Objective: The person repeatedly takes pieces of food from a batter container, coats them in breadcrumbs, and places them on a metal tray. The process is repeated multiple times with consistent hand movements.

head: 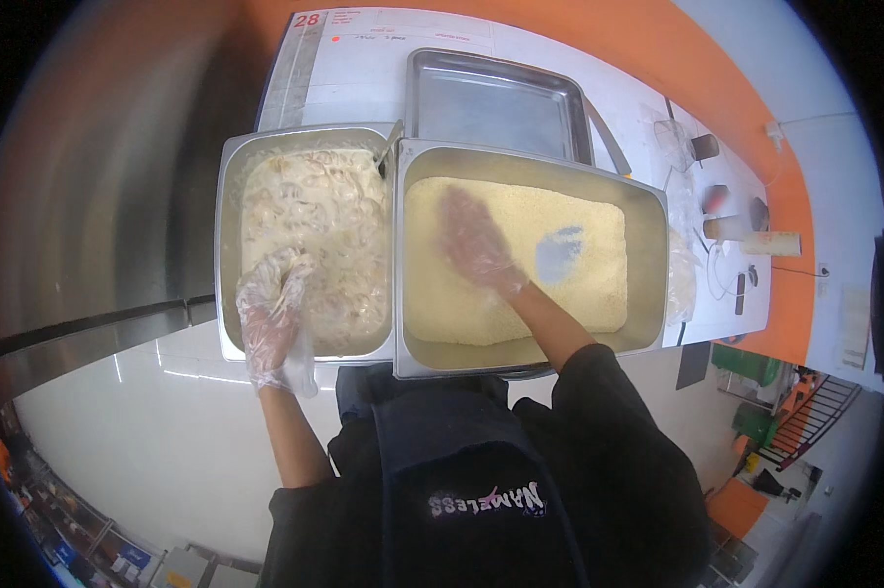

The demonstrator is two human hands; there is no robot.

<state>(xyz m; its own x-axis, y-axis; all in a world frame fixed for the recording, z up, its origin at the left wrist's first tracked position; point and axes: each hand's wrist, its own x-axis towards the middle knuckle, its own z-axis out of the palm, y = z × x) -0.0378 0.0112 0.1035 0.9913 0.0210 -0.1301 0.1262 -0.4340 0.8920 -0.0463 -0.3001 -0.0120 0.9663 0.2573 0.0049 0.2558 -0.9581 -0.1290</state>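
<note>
Wearing a clear plastic glove, my left hand (274, 316) is over the near left part of a steel pan (229, 242) of pale, wet, batter-coated pieces (317, 213). Its fingers are curled above the mixture, and whether they hold a piece cannot be told. To the right stands a second deep steel pan (644, 272) with yellowish crumbs or powder (486, 327) spread in it. My right hand (475, 239), also gloved and blurred, is low over the crumbs at the left of that pan, with nothing seen in it. Bare metal shows through the crumbs right of this hand.
Behind the crumb pan lies a shallow steel tray (493, 110). A thin metal handle (390, 147) leans in the batter pan's back right corner. Clear plastic bags (681, 279), a cardboard-like roll (773, 243) and cables are on the white table's right side. A steel surface stands at left.
</note>
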